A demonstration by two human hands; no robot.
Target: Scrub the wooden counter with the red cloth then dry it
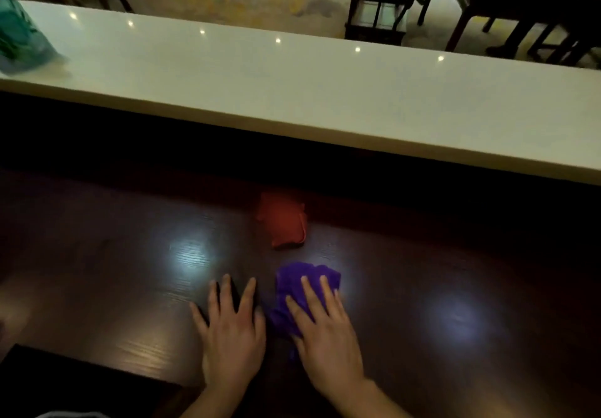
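The dark wooden counter (130,255) fills the lower half of the view, glossy with light reflections. A crumpled red cloth (283,220) lies on it near the back, untouched by either hand. In front of it a purple cloth (302,282) is bunched on the wood. My right hand (325,329) lies flat on the purple cloth, fingers spread, pressing it down. My left hand (232,329) rests flat on the bare wood just left of it, fingers apart, holding nothing.
A raised white ledge (292,85) runs across behind the wooden counter. A teal bag-like object (19,37) sits at its left end. Dark chairs (383,1) and a table (533,4) stand on the floor beyond. A dark block (65,385) occupies the lower left corner.
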